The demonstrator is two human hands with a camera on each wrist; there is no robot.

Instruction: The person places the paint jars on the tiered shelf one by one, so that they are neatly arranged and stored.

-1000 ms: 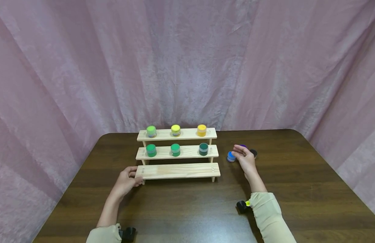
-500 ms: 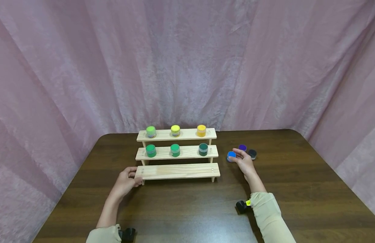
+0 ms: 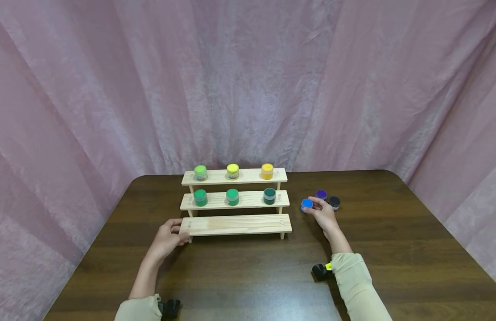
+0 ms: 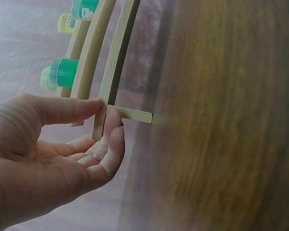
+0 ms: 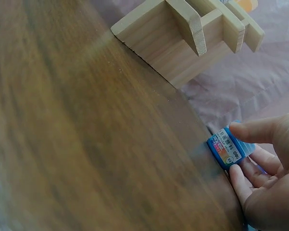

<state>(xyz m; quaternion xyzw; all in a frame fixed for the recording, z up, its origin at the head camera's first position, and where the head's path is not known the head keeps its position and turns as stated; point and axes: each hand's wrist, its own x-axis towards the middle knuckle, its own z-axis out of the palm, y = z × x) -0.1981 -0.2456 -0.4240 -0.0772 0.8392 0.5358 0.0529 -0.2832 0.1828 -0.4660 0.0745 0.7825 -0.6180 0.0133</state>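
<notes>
A three-tier wooden rack point(image 3: 236, 225) stands on the table. My left hand point(image 3: 164, 240) pinches the left end of its lowest shelf; in the left wrist view, the thumb lies on top and fingers curl beneath. To the right of the rack, my right hand point(image 3: 325, 217) grips a small blue paint jar point(image 5: 225, 147) between thumb and fingers. The jar is upright, at or close to the tabletop. Just behind that hand are a purple paint jar point(image 3: 321, 194) and a black paint jar point(image 3: 334, 203).
On the top shelf sit light green point(image 3: 200, 172), yellow point(image 3: 233, 171) and orange-yellow point(image 3: 267, 171) jars. The middle shelf bears two green jars point(image 3: 200, 197) and a dark green one point(image 3: 270, 196). A pink curtain point(image 3: 248, 89) hangs behind the brown table point(image 3: 248, 276).
My right hand has come down and back a little, its fingers closing around the blue jar. The purple and black jars are now less covered. My left hand keeps its hold on the shelf.
</notes>
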